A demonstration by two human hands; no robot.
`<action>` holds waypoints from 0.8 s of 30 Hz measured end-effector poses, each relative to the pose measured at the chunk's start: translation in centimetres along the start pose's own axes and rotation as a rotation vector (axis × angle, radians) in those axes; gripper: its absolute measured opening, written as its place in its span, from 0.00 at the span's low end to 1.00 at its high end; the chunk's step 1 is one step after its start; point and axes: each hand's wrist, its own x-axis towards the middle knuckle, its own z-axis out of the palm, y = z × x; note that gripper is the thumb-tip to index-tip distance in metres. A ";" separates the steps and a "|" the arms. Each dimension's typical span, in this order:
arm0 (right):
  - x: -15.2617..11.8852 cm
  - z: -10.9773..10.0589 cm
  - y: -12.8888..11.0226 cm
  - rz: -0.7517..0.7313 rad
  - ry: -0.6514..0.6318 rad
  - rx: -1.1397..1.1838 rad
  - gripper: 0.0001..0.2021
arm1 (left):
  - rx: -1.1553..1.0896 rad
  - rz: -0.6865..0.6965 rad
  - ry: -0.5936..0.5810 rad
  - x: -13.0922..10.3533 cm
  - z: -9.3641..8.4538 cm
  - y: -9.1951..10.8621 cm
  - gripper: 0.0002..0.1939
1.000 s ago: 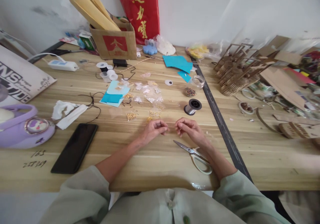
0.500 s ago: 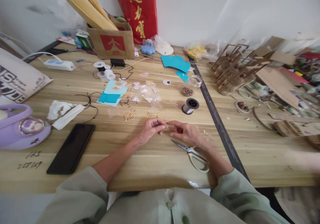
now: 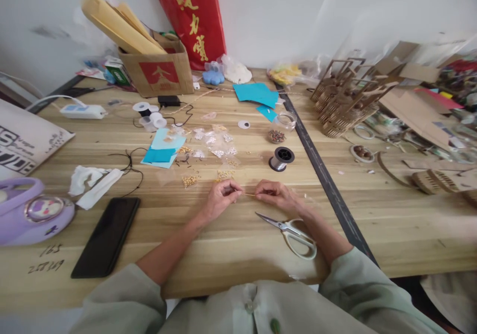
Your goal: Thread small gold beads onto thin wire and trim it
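A short, thin gold chain (image 3: 249,194) is stretched between my hands, low over the wooden table. The fingertips of my left hand (image 3: 222,196) pinch its left end. My right hand (image 3: 275,195) has its fingers closed at the other end. White-handled scissors (image 3: 294,234) lie just below my right hand, blades pointing left. Above it stands a spool of thin wire (image 3: 281,159). Small gold beads (image 3: 190,181) are heaped above and left of my left hand, near small clear bags of pieces (image 3: 219,145).
A black phone (image 3: 106,237) and a purple object (image 3: 40,212) are at the left. Blue sheets (image 3: 256,94) and a cardboard box (image 3: 158,73) lie farther back. Beyond a black strip (image 3: 328,185), wooden baskets (image 3: 345,100) stand at the right.
My right hand's extended index finger has drawn in, and its fingers are now closed. The gap between my hands is wider, with the chain visible across it. The camera view has shifted slightly.
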 end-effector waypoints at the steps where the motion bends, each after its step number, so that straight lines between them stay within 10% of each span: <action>1: -0.1 -0.2 0.2 0.034 -0.015 0.008 0.16 | 0.020 0.003 -0.009 0.0 0.0 -0.1 0.09; 24: -0.2 -1.7 1.3 0.133 0.019 0.167 0.16 | 0.461 -0.002 -0.033 -0.2 0.1 0.2 0.08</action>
